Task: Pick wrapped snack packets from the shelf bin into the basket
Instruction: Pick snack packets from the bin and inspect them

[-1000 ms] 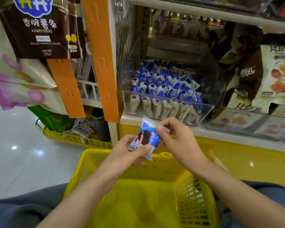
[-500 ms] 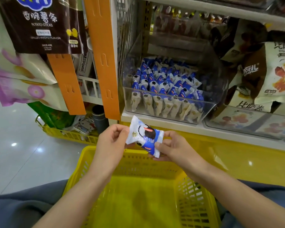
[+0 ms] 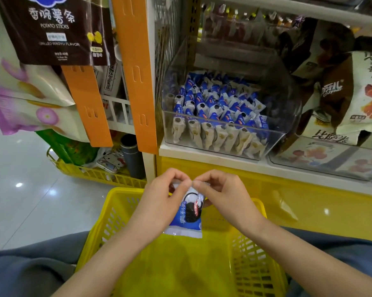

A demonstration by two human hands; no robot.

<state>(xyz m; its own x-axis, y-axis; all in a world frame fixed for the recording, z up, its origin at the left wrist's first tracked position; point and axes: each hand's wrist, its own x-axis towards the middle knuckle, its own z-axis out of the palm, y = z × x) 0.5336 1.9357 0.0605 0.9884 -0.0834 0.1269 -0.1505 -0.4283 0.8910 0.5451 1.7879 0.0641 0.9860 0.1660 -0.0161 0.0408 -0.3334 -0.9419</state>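
Above the yellow basket (image 3: 125,196), blue-white snack packet (image 3: 186,219), hanging upright

Bright, even light around me; lamp glints on glossy pale floor tiles (image 3: 19,185); clear plastic shelf bin (image 3: 288,108) hazy; edges bow.

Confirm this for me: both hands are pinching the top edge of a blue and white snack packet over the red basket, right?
Not quite: the basket is yellow, not red. The head view shows the left hand and right hand both pinching the top edge of the blue and white snack packet over it.
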